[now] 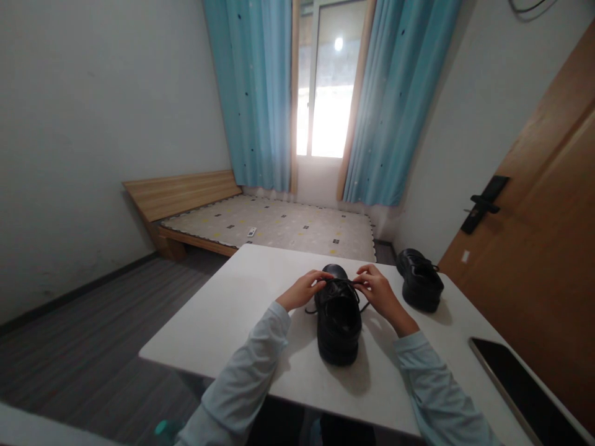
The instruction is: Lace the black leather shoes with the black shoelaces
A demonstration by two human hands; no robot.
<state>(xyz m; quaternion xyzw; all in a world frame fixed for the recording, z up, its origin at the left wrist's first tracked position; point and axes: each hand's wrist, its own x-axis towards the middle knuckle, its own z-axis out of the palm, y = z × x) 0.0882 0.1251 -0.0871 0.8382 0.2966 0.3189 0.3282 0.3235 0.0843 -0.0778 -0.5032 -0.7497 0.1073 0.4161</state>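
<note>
A black lace-up shoe stands upright on the white table, its toe pointing away from me and its opening towards me. My left hand is at the left side of the laces, fingers pinched on a black lace. On the right side, my right hand pinches the laces between thumb and fingers. Lace is drawn across the top of the shoe between both hands, and loose lace hangs at either side. The matching black shoe rests farther right, touched by neither hand.
A dark flat device lies along the table's right edge. Beyond the table is a low bed with a small white remote on it. A wooden door stands at the right. Something green shows below the table at lower left.
</note>
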